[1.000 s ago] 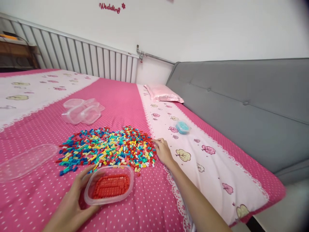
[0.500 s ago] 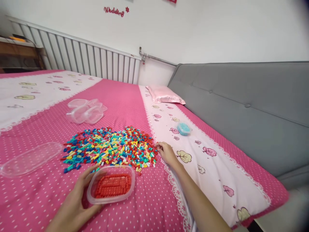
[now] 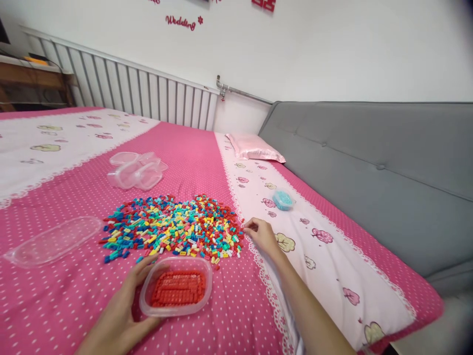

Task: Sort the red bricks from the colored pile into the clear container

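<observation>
Head view, clock face centred on the mixed brick pile [image 3: 175, 227]. At 6 o'clock your left hand [image 3: 127, 301] grips a clear tub [image 3: 173, 312] of red bricks [image 3: 179, 288], set in rows. At 3 o'clock your right hand [image 3: 263, 236] curls beside the pile; whether it pinches a brick cannot be told. Light-blue tub [image 3: 284, 206], past 2 o'clock: apparently filled. Mixed colours, reds included, remain loose; clear containers [image 3: 135, 173] lie at 10 o'clock.

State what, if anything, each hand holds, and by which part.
The left hand grips the clear container of red pieces by its left side. Whether the right hand holds anything cannot be told.
</observation>
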Available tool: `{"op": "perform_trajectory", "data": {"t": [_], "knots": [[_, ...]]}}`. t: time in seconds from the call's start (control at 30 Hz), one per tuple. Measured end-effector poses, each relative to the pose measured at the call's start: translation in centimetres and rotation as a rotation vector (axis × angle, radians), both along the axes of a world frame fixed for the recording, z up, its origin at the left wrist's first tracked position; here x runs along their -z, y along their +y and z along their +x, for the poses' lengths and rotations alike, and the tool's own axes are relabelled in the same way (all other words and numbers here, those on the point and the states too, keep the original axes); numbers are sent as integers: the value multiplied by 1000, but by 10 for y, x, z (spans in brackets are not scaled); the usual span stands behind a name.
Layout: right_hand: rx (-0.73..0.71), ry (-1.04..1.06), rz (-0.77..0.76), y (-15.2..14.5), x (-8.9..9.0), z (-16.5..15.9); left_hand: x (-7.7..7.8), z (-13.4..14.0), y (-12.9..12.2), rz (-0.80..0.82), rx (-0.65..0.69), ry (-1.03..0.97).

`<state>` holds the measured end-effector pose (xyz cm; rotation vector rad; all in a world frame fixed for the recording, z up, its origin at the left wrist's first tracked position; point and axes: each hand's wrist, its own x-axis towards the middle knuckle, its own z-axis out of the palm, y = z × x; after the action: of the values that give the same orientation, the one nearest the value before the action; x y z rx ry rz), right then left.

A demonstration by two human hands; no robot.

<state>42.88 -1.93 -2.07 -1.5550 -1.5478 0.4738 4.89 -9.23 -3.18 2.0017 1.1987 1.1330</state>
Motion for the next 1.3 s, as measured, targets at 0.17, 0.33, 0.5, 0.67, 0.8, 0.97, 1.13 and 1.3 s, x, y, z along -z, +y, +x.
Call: {"op": "perform_trajectory", "data": {"t": [0.17, 0.33, 0.5, 0.67, 0.8, 0.97, 1.13, 1.3], "knots": [[-7, 118, 30, -20, -34, -20, 2, 1, -19, -53, 149, 32], [-233, 167, -4, -72, -76, -100, 7, 5, -33, 36, 97, 48], [-343, -173, -84, -107, -70, -182, 11, 8, -33, 10, 137, 16], [-294, -509, -65, -109, -50, -197, 9, 10, -33, 7, 130, 11], [-293, -552, -31, -108, -46, -195, 6, 11, -34, 23, 119, -4], [-320, -620, -96, -103, -43, -201, 3, 12, -34, 45, 96, 18], [-373, -606, -160, -101, -41, -202, 3, 12, -33, 40, 107, 8], [-375, -571, -167, -101, -40, -201, 4, 12, -33, 32, 109, 0]]}}
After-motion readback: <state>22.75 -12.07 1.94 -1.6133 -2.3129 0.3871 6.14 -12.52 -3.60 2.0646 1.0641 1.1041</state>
